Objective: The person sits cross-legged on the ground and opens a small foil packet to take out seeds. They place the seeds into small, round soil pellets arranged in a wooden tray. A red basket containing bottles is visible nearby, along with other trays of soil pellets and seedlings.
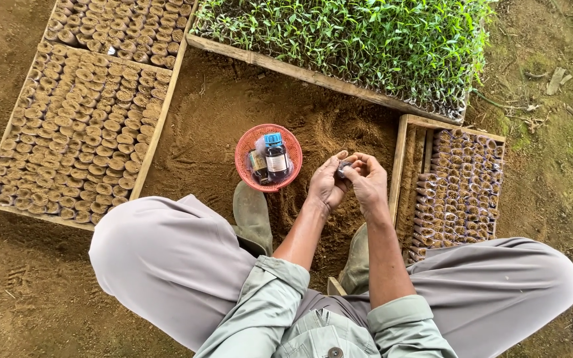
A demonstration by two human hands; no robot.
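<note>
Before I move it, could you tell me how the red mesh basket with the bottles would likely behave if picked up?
The red mesh basket looks thin and light, so it may flex. The blue-capped bottle leans loosely inside and could shift or tip. On loose soil, pushing it would probably snag.

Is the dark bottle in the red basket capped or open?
Capped: the dark bottle in the red basket has its blue cap on. Neither hand touches it.

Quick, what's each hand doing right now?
Left hand: closed on a small dark pot.
Right hand: fingers pinching the same pot.
</note>
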